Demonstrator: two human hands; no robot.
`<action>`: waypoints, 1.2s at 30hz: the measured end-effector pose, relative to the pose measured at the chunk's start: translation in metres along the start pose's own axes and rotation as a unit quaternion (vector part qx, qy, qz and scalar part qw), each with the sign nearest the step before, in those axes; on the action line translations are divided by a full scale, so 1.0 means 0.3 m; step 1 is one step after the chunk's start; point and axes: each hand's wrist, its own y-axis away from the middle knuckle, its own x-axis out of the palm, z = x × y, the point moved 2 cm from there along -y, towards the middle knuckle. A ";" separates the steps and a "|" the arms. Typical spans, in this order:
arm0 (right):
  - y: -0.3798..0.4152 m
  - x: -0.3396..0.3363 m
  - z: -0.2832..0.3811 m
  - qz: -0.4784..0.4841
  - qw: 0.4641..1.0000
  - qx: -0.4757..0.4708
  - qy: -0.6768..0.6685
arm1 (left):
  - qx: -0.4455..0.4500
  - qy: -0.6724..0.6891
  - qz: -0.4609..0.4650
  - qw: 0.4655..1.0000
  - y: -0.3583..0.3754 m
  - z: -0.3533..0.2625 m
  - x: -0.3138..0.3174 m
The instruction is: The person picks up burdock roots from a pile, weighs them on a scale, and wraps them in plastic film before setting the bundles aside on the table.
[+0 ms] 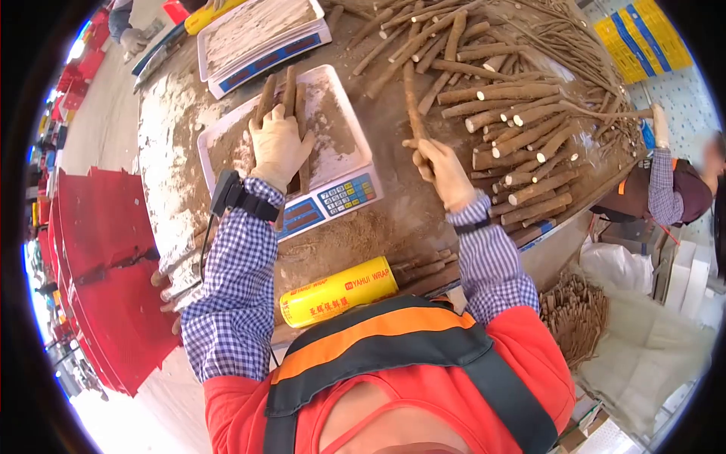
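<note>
My left hand (278,145), in a pale glove, lies over several brown yam roots (290,89) on the tray of a white scale (352,113). Its fingers curl onto the roots and its thumb juts to the right; part of the roots is hidden beneath it. To the right of that scale, my right hand (445,174), also gloved, is closed around the near end of a long, thin yam root (412,102). That root points away from me toward the heap. Dirt coats the scale's tray, and its keypad (344,195) faces me.
A second scale (261,34) stands behind the first. Many cut yams (522,113) are heaped at right. A yellow cling-wrap roll (339,291) lies near my body. A co-worker's gloved hand (660,125) touches a root at far right. Red crates (113,265) stand left.
</note>
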 end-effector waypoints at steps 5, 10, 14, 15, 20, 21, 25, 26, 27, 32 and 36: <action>0.335 0.223 0.095 0.080 0.992 0.021 -0.093 | -0.045 0.239 -0.111 0.964 0.001 0.117 0.034; 0.367 0.445 -0.074 0.165 0.983 -0.004 -0.085 | -0.135 0.532 -0.160 0.820 0.074 0.218 -0.050; 0.233 0.566 -0.230 0.158 0.985 -0.007 0.075 | -0.161 0.552 -0.109 0.811 0.177 0.257 -0.133; 0.215 0.585 -0.266 0.164 0.983 -0.009 0.076 | -0.169 0.577 -0.090 0.794 0.217 0.242 -0.160; 0.197 0.596 -0.255 0.165 0.920 -0.115 0.336 | -0.160 0.597 -0.118 0.777 0.352 0.198 -0.151; 0.199 0.557 -0.242 0.136 0.929 -0.117 0.324 | -0.178 0.638 -0.080 0.745 0.381 0.162 -0.168; 0.316 0.448 -0.040 0.082 0.984 -0.070 0.144 | -0.075 0.604 -0.193 0.770 0.483 -0.075 -0.149; 0.341 0.433 -0.029 0.103 0.985 -0.104 0.089 | 0.055 0.457 -0.307 0.833 0.498 -0.146 -0.104; 0.347 0.415 -0.039 0.089 0.986 -0.110 0.089 | 0.057 0.533 -0.218 0.816 0.488 -0.216 -0.077; 0.249 0.289 -0.079 -0.036 0.988 0.012 0.150 | -0.017 0.498 -0.136 0.856 0.402 -0.197 -0.102; 0.037 0.086 -0.289 -0.130 0.946 -0.054 0.292 | -0.107 0.372 -0.099 0.917 0.219 0.091 -0.103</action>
